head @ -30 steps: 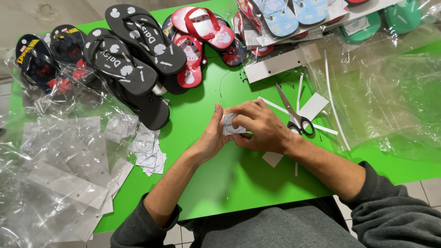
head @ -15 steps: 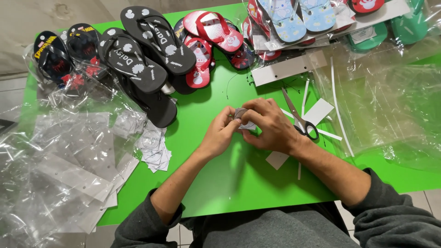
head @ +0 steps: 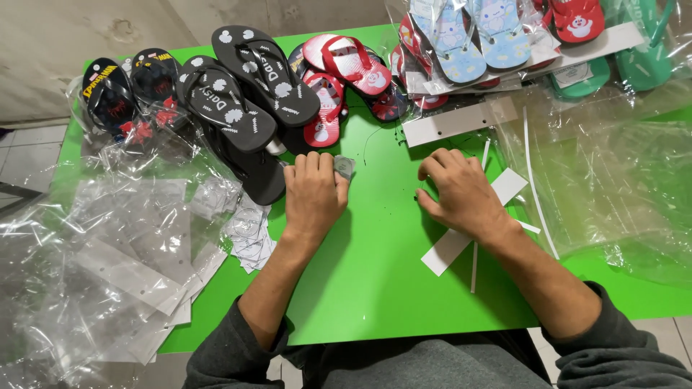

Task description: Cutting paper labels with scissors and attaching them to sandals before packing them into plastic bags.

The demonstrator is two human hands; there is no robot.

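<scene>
Green surface fills most of the view, with clear plastic bags heaped on its left side and more plastic sheeting on the right. Black flip-flops lie at the top left, red ones beside them, and bagged light-blue ones at the top right. White card strips lie under and near the right hand.

Since half a second ago the hands have split apart: they were joined at the centre over one small item. Now the left hand lies flat, fingers together, fingertips touching a small grey tag just beside the black flip-flops. The right hand is well apart from it, fingers curled down on the strips; whether it pinches anything I cannot tell. The scissors seen earlier are now hidden.
</scene>
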